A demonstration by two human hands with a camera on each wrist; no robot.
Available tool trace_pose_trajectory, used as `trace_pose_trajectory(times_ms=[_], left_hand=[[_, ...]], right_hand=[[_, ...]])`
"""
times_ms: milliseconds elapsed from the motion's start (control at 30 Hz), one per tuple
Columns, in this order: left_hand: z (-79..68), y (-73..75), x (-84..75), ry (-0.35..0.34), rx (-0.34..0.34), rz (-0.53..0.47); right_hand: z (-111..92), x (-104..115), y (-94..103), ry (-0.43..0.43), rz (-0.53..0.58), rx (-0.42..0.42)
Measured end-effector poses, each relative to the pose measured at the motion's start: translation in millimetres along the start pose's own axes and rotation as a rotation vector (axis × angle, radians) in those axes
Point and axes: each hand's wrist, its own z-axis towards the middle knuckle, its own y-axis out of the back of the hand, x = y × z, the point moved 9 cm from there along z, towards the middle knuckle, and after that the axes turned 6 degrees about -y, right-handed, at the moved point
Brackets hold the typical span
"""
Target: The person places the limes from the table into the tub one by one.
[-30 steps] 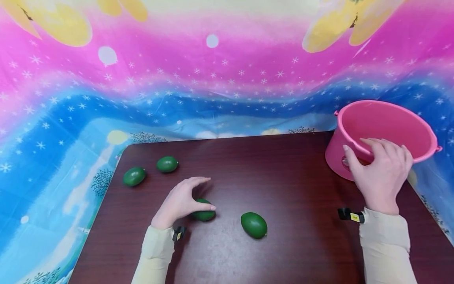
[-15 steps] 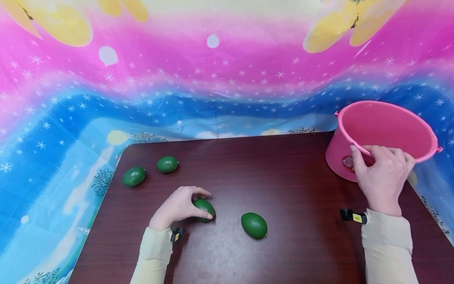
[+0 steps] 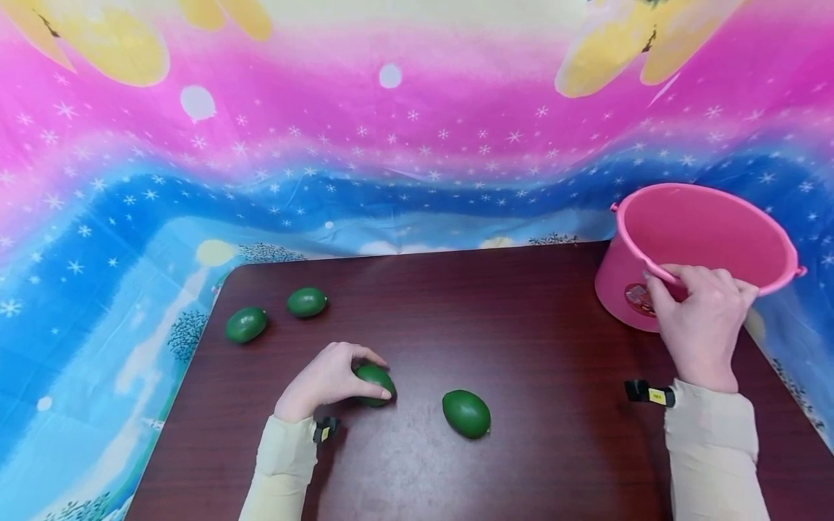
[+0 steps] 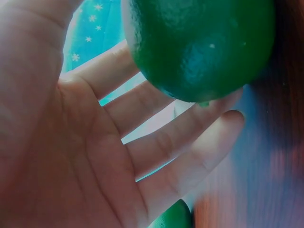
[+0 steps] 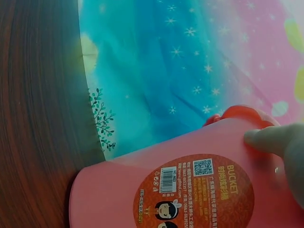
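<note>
My left hand [image 3: 326, 380] holds a green lime [image 3: 376, 383] on the table, thumb across its near side and fingers around the far side. In the left wrist view that lime [image 4: 204, 47] fills the top, with the fingers behind it. To its right lies a second lime [image 3: 466, 413], apart from both hands. My right hand [image 3: 704, 318] grips the near rim of a pink bucket [image 3: 625, 268], thumb outside and fingers over the edge. Close up in the right wrist view, the thumb presses the wall of the bucket [image 5: 109, 185]. The bucket's floor is hidden.
Two more limes [image 3: 246, 324] [image 3: 307, 302] lie at the back left of the dark wooden table [image 3: 521, 318]. A patterned cloth [image 3: 417, 166] hangs behind the table and along its sides. The bucket stands by the back right corner.
My left hand has come down and its fingers have closed around the lime. My right hand has tightened on the bucket's rim, and the bucket has shifted very slightly left.
</note>
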Motion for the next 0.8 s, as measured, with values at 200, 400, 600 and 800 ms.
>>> trace_pose_trajectory(times_ms=[200,400,600,800], left_hand=[[-0.8,-0.3,2.1,0.008,0.003,0.011],[0.3,-1.0,3.6,0.016,0.007,0.008],[2.4,-1.5,3.3,0.019,0.009,-0.006],[3.3,-1.3,3.0,0.026,0.01,-0.014]], right_hand=[[-1.5,4.8,-1.4,0.05,0.039,-0.003],[-5.5,17.0,-6.7,0.095,0.084,-0.004],[-10.5,40.7,-10.7,0.162,0.109,0.031],[-17.5,64.8,-13.6,0.187,0.165,0.028]])
